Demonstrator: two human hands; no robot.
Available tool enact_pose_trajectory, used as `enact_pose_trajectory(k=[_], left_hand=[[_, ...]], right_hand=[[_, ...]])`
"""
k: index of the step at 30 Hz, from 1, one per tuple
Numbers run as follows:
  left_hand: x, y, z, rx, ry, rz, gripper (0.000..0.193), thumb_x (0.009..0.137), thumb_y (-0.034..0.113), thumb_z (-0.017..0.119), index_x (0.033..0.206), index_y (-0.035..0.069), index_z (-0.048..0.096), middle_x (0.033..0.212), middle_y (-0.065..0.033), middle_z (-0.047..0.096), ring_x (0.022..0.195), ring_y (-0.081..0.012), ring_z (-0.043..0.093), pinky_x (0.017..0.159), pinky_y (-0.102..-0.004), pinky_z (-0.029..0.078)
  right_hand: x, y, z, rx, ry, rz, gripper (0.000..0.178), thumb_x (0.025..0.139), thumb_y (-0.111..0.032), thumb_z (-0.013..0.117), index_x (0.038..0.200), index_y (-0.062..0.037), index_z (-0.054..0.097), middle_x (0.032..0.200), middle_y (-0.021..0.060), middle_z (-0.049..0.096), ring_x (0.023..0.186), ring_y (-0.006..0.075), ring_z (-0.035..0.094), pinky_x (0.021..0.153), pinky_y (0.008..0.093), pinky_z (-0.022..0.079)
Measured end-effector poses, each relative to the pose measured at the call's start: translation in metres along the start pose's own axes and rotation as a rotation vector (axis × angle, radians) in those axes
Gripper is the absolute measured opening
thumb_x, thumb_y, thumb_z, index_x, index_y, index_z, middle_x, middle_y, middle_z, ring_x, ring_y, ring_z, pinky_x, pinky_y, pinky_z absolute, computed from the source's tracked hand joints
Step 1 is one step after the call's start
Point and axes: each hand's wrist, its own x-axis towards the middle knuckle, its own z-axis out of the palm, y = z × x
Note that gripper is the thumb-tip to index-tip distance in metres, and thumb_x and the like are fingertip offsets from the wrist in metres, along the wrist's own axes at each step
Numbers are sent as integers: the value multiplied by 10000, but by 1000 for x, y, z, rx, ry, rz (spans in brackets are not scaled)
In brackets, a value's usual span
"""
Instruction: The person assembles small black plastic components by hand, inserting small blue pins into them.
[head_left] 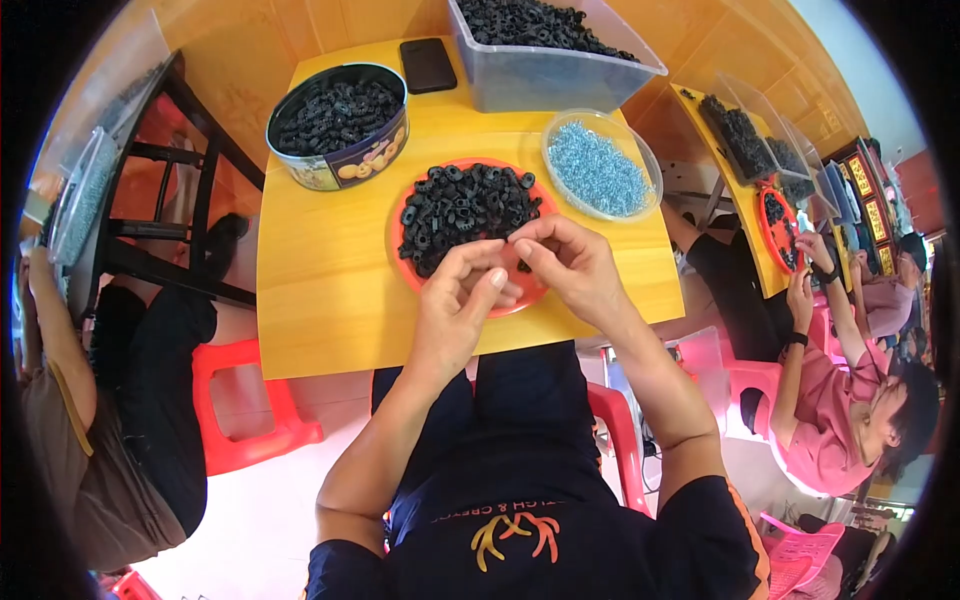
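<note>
Small black ring-like parts heap on the red plate, toward the tabletop's near edge; they look light, stiff and hard to break, though likely to slip; a pinch across the outer rim seems best; the left hand curls its fingers loosely, the right hand brings thumb and forefinger nearly together; whether either grips a part, I cannot tell; bare room lies at the tabletop's near-left corner; the round clear tub crowds the right edge.
</note>
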Motion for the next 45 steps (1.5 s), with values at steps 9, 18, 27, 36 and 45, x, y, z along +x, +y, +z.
enact_pose_trajectory(k=[9, 18, 27, 36, 45], left_hand=[[5, 10, -37, -110, 202, 131, 227, 974, 84, 516, 1168, -20, 568, 1041, -139, 652, 831, -162, 645, 758, -290, 542], [-13, 27, -72, -52, 353, 157, 226, 968, 98, 541, 1159, -20, 565, 1014, -125, 666, 825, -147, 629, 757, -267, 497], [-16, 23, -78, -26, 363, 156, 210, 962, 89, 545, 1142, -13, 581, 996, -115, 672, 800, -135, 622, 742, -258, 489], [-16, 18, -84, -10, 354, 143, 210, 961, 82, 546, 1148, -7, 583, 1002, -113, 669, 794, -125, 615, 725, -245, 478], [-17, 13, -79, 9, 328, 141, 210, 969, 69, 531, 1155, -14, 581, 999, -109, 668, 795, -115, 612, 723, -239, 481]], right_hand=[[3, -6, -19, -789, 50, -286, 134, 859, -46, 668, 985, -3, 653, 830, 85, 610, 612, 149, 560, 572, 279, 456], [13, 1, 15, -875, -130, -371, 94, 823, -109, 660, 900, -57, 673, 835, 112, 621, 771, 310, 631, 655, 400, 506], [20, 7, 47, -918, -212, -375, 123, 843, -107, 660, 952, -51, 675, 876, 105, 619, 785, 305, 637, 657, 383, 514], [13, 10, 69, -965, -178, -329, 201, 849, -216, 691, 967, -54, 675, 928, 92, 615, 759, 277, 639, 621, 386, 510], [9, 21, 80, -919, -48, -485, 223, 751, -210, 749, 868, -49, 647, 869, 68, 592, 825, 261, 620, 623, 394, 510]])
